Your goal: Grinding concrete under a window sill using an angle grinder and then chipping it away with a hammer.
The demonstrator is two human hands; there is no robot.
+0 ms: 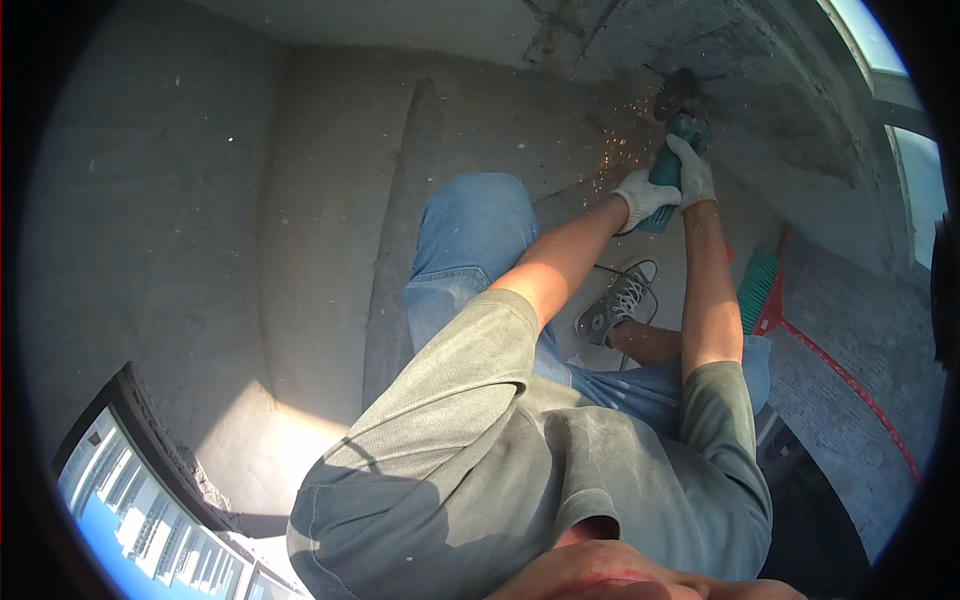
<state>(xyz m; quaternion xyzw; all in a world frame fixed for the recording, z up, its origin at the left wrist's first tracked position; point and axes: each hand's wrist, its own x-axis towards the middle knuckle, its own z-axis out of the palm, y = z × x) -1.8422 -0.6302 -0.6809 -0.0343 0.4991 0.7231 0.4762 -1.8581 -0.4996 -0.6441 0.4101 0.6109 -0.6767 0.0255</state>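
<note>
A teal angle grinder (663, 168) is angled up toward the grey concrete wall (750, 145), with its dark wheel end (676, 93) at the wall and orange sparks (620, 140) flying to its left. My left hand (643, 198), in a white knit glove, is closed on the lower body of the tool. My right hand (693, 172), also gloved, grips it higher up, nearer the head. A dark cord (645, 280) hangs below the grinder, beside my grey canvas shoe (615, 305).
My jeans-clad knee (475, 225) rests left of my arms on the concrete floor. A broom (760, 290) with green bristles and a red handle lies at the right. Windows (918, 190) run along the upper right; another window (140, 510) is at lower left, beside a sunlit patch.
</note>
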